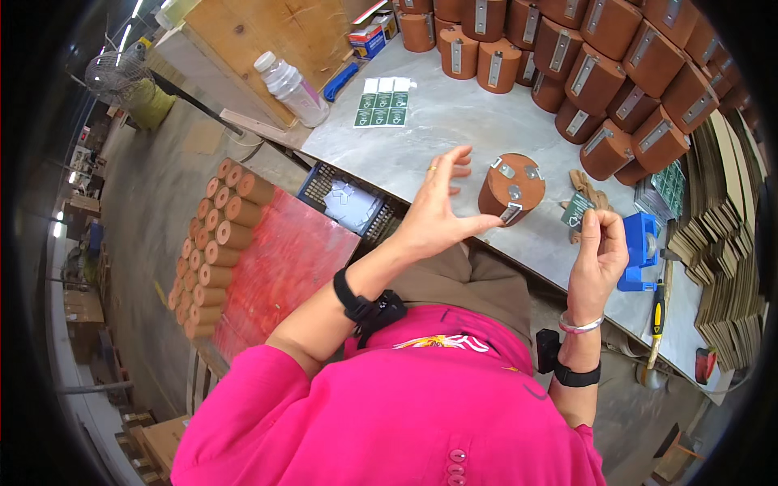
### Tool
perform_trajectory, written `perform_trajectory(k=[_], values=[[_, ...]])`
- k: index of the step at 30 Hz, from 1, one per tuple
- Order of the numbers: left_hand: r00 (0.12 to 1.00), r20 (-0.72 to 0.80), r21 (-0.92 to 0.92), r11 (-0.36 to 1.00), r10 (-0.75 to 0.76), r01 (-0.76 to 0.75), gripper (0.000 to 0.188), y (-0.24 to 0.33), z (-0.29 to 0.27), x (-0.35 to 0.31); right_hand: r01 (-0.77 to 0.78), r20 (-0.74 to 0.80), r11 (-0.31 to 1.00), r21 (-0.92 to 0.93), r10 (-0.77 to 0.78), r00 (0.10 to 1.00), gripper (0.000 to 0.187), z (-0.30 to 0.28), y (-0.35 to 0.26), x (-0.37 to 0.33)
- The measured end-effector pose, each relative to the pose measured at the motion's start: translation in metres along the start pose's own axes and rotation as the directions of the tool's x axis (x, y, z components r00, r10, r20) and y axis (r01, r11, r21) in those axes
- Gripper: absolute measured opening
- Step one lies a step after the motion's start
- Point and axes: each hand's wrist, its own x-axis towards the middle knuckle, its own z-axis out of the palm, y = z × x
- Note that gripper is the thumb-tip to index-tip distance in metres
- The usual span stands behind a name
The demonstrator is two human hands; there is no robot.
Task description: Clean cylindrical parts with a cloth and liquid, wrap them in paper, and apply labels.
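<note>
A brown cylinder [512, 188] with metal brackets on its top stands near the front edge of the grey worktable [442, 121]. My left hand [438, 209] hovers just left of it, fingers spread, thumb tip close to the cylinder's lower metal clip. My right hand [598, 253] is to the right of the cylinder and pinches a small green label [577, 209] between thumb and fingers. Both wrists wear black bands.
Many like brown cylinders [592, 65] are stacked at the table's back right. A sheet of green labels [382, 104] and a plastic bottle [292, 89] lie at the left. A blue tool [640, 247], flat cardboard [721, 243] and a pallet of brown tubes [215, 243] surround me.
</note>
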Motion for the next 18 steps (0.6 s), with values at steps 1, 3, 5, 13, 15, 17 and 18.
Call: perform_trajectory(k=[1,3,5,13,15,17,18], values=[[0.993,-0.001,0.174,0.978,0.115,-0.113,0.106,-0.007,0.008,0.004,0.001,-0.004,1.0,-0.006,-0.001,1.0,0.014,-0.003,0.003,-0.003],[0.987,0.001,0.152,0.975,0.163,-0.162,0.11,-0.019,0.03,0.015,0.005,-0.01,0.998,-0.062,-0.005,1.0,0.013,-0.008,0.009,-0.009],[0.996,-0.021,0.081,0.993,0.092,-0.09,0.105,-0.023,0.05,0.023,-0.009,0.006,0.999,-0.043,0.009,1.0,0.011,-0.004,0.013,-0.016],[0.95,0.206,-0.696,0.647,-0.235,0.311,0.068,0.006,0.043,0.013,-0.076,0.12,0.986,0.146,0.059,0.991,0.009,0.013,-0.009,-0.023],[0.954,0.2,-0.698,0.651,-0.223,0.298,0.062,0.012,0.044,0.008,-0.079,0.136,0.987,0.139,0.06,0.989,0.011,0.022,-0.013,-0.023],[0.944,0.262,-0.762,0.557,-0.203,0.331,0.057,0.016,0.043,0.006,-0.081,0.162,0.986,0.143,0.058,0.985,0.013,0.029,-0.01,-0.024],[0.944,0.26,-0.763,0.555,-0.205,0.331,0.057,0.016,0.043,0.005,-0.072,0.154,0.991,0.109,0.055,0.987,0.015,0.032,-0.009,-0.024]])
